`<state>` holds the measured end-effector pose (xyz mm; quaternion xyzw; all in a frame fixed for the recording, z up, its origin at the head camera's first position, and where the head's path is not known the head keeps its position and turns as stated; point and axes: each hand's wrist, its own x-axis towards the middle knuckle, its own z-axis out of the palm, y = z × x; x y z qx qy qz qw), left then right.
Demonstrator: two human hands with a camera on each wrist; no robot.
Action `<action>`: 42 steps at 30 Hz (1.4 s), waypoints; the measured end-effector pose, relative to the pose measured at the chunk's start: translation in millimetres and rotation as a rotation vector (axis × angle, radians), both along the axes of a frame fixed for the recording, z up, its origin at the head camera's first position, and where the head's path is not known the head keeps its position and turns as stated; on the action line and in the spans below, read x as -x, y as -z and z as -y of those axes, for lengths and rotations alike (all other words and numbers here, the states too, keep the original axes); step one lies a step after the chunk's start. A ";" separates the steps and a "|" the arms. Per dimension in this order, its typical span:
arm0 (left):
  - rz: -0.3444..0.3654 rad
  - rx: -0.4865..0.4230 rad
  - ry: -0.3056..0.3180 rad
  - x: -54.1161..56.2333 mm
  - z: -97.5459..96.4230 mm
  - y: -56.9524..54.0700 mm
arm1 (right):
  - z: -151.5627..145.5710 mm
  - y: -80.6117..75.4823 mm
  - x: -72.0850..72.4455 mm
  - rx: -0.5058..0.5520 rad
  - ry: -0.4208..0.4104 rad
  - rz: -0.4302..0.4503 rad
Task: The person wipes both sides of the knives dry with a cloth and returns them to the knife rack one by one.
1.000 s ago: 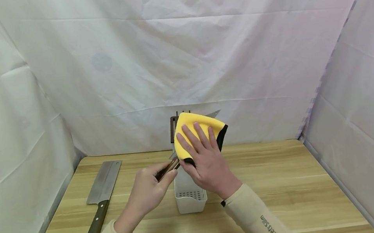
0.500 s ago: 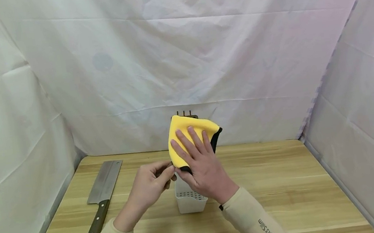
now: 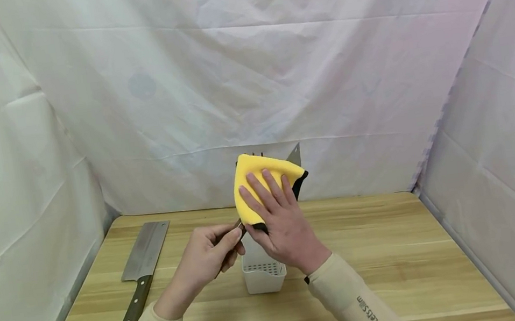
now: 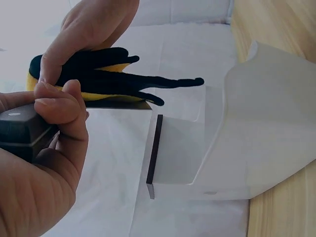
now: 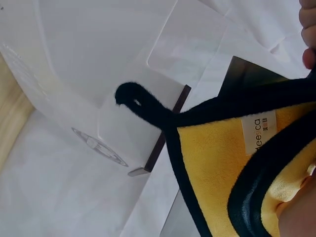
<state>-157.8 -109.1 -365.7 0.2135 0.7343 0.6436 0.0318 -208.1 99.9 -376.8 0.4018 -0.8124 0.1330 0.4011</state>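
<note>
My left hand (image 3: 201, 254) grips a kitchen knife by its dark handle (image 4: 22, 126), fingers curled round it. The knife's blade (image 3: 295, 155) slants up to the right, mostly covered by a yellow cloth (image 3: 246, 173) with black edging. Over the cloth lies my right hand (image 3: 292, 237), its fingers spread along the outer side and its thumb at the lower edge, holding the cloth against the blade. In the right wrist view the cloth (image 5: 207, 158) hangs folded, with a hanging loop and a white label. A strip of bare blade (image 5: 247, 76) shows beside it.
Behind and below the hands stands a white knife holder (image 3: 264, 283) with a perforated front bin. The cloth hides most of its dark slotted top. A cleaver (image 3: 141, 265) lies on the wooden table (image 3: 388, 262) at the left. White sheets (image 3: 246, 75) enclose the table.
Half a second ago the cloth sat lower left and the blade tip was hidden. Cloth and right hand have shifted slightly up and right; the tip shows again, pointing more steeply than one second ago.
</note>
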 end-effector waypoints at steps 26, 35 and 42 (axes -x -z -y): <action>0.039 -0.079 0.039 -1.4 1.3 8.8 | 8.1 1.5 -4.7 0.002 -0.044 0.082; 0.068 -0.144 0.047 -0.2 -0.1 9.2 | 11.4 1.8 -8.6 -0.016 -0.048 0.090; 0.092 -0.154 0.052 -1.8 0.1 10.2 | 8.7 2.7 -8.3 -0.006 -0.029 0.081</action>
